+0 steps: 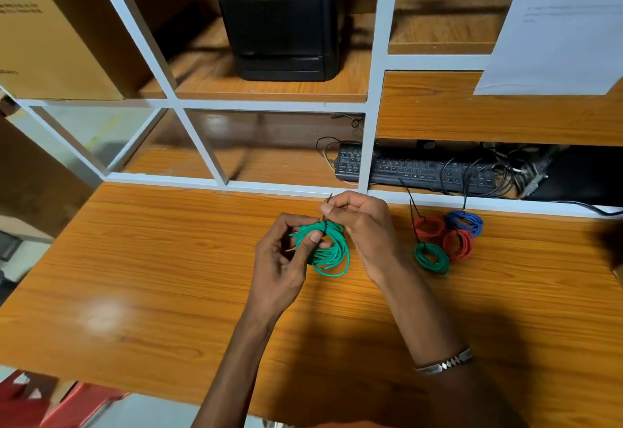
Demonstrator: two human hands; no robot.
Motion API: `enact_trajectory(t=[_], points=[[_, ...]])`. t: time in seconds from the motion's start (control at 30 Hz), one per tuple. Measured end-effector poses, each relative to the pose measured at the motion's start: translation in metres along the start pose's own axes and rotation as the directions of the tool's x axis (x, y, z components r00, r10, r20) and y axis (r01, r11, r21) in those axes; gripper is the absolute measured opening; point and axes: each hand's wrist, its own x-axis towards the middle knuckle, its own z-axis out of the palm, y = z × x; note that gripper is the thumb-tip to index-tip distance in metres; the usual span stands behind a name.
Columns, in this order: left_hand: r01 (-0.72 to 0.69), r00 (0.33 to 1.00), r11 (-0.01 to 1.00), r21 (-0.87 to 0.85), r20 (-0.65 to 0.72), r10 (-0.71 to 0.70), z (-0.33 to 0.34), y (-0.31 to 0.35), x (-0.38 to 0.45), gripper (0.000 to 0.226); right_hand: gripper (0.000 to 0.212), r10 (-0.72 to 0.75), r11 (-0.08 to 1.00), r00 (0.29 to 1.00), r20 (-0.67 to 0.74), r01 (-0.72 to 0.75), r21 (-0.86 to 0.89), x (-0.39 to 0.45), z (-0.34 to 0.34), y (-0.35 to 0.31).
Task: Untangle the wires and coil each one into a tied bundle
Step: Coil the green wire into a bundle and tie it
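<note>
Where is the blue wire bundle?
The blue wire bundle lies on the wooden desk, far right in the head view, touching two red bundles.

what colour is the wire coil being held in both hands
Green, with a black tie around it. The wire coil shows best in the head view.

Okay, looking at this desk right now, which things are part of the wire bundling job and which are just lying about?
Part of the job:
- green coil, held by left hand
- black tie, pinched by right hand
- tied bundles: two red, blue, small green

Just lying about:
- keyboard
- black printer
- cardboard box
- paper sheet
</note>
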Motion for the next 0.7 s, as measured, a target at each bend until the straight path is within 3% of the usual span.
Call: enact_trajectory(t=[0.1, 0.23, 0.43, 0.57, 0.7], points=[[0.008, 1.000, 1.000, 0.002, 0.024, -0.008, -0.001, 0.003, -0.007, 0.015, 0.006, 0.106, 0.994, 0.994, -0.035, -0.104, 0.043, -0.002, 0.006, 0.010], [0.093, 0.995, 0.994, -0.064, -0.028, -0.095, 0.006, 0.002, -0.016, 0.016, 0.015, 0.046, 0.999, 0.998, -0.033, -0.047, -0.014, -0.007, 0.003, 0.009], [0.180, 0.982, 0.973, -0.145, -0.037, -0.187, 0.054, -0.017, -0.014, 0.021, 0.003, 0.019, 1.000, 1.000, -0.023, -0.019, 0.004, -0.008, -0.044, 0.014], [0.277, 0.954, 0.950, -0.147, -0.078, -0.290, 0.090, -0.044, -0.024, 0.019, 0.012, 0.141, 0.977, 0.990, 0.008, -0.138, -0.163, -0.008, -0.090, 0.034], [0.417, 0.860, 0.875, -0.244, -0.205, -0.467, 0.110, -0.068, -0.036, 0.021, 0.027, 0.340, 0.918, 0.930, 0.137, -0.296, -0.265, -0.015, -0.132, 0.054]])
